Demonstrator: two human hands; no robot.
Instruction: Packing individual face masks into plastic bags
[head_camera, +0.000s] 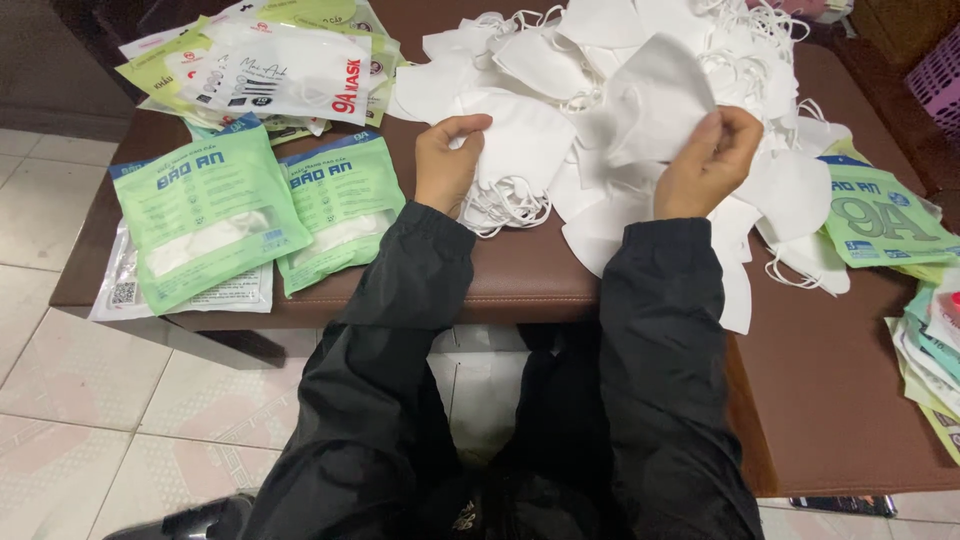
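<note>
Now, both hands deep in the white face masks, one mask lifted clear.

From the head camera I see the right hand (708, 160) pinching a folded white mask (655, 105) at its edge, held up just above the heap of loose masks (560, 60) on the brown table (520, 280). The left hand (447, 160) is curled loosely, fingertips resting on another white mask (520, 140) and its bundle of ear loops, not clearly gripping it. Green sealed mask packets (205, 215) lie at the far left edge, a green empty pouch (880, 220) to the right. I'd judge this the picking-and-sorting step: one mask singled out from the pile. The next move calls for a steady pinch, since the ear loops tangle easily.
</note>
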